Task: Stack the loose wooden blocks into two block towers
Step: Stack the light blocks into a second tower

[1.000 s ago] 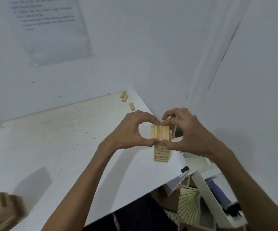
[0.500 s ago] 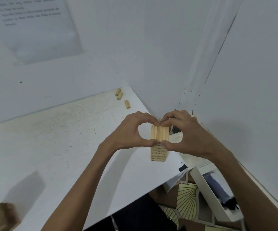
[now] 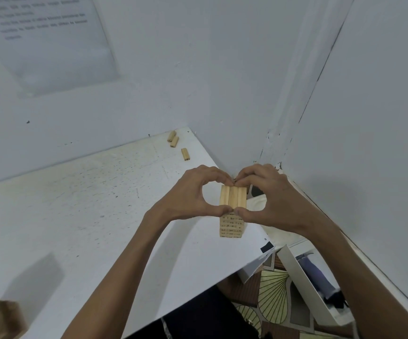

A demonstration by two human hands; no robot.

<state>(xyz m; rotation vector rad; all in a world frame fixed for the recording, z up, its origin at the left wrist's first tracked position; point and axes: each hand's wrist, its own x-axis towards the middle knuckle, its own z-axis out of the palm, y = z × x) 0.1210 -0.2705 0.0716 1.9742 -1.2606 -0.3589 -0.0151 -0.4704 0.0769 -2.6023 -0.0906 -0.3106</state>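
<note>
Squaring continues: the forefingers have closed together over the far end of the top row (image 3: 233,197) since a second ago, thumbs unchanged at its near end. Left grip (image 3: 188,194) and right grip (image 3: 271,199) each pinch that row of three blocks atop the tower (image 3: 231,227), near the right edge of the surface (image 3: 88,216). Judged: alignment nearly done. Loose blocks (image 3: 185,154) wait at the far corner; a second stack (image 3: 0,319) blurs bottom-left. White walls; printed sheet (image 3: 48,40).
</note>
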